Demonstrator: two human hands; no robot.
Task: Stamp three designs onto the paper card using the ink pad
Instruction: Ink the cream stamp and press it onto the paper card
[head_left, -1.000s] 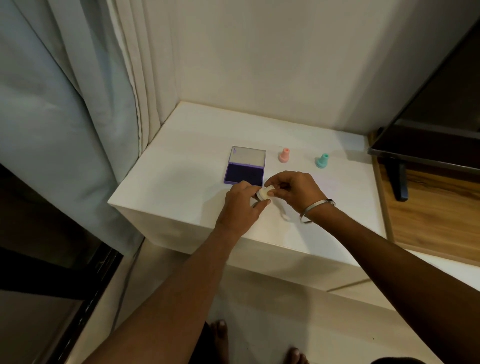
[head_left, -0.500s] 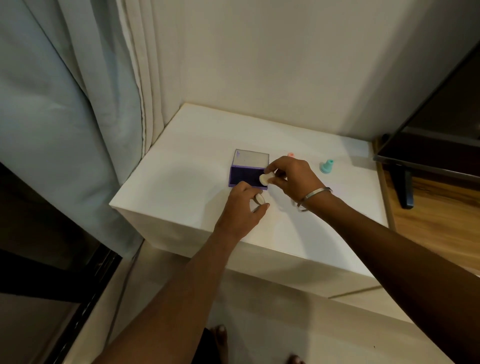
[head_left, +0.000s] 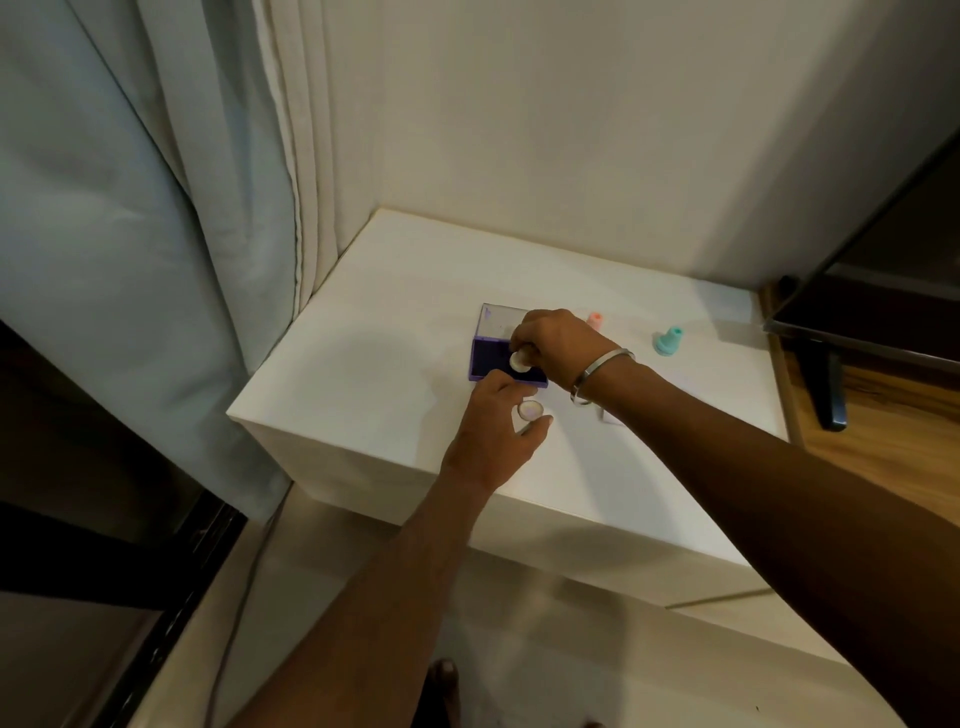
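Note:
A purple ink pad (head_left: 488, 358) lies open on the white table (head_left: 374, 374), its clear lid tilted up behind it. My right hand (head_left: 558, 348) pinches a small white stamp (head_left: 519, 360) over the dark ink surface. My left hand (head_left: 493, 434) is just in front of the pad and holds the stamp's round white cap (head_left: 530, 411) between thumb and fingers. A pink stamp (head_left: 595, 320) stands behind my right hand, partly hidden. A teal stamp (head_left: 667, 340) stands further right. The paper card is hard to make out on the white top.
A pale curtain (head_left: 156, 234) hangs at the left beside the table. A dark TV screen on a black stand (head_left: 831, 395) sits on a wooden surface at the right. The table's front edge is just below my left hand.
The two hands have pulled apart: the right hand carried the white stamp away and back over the ink pad, while the left hand kept the cap near the table's front.

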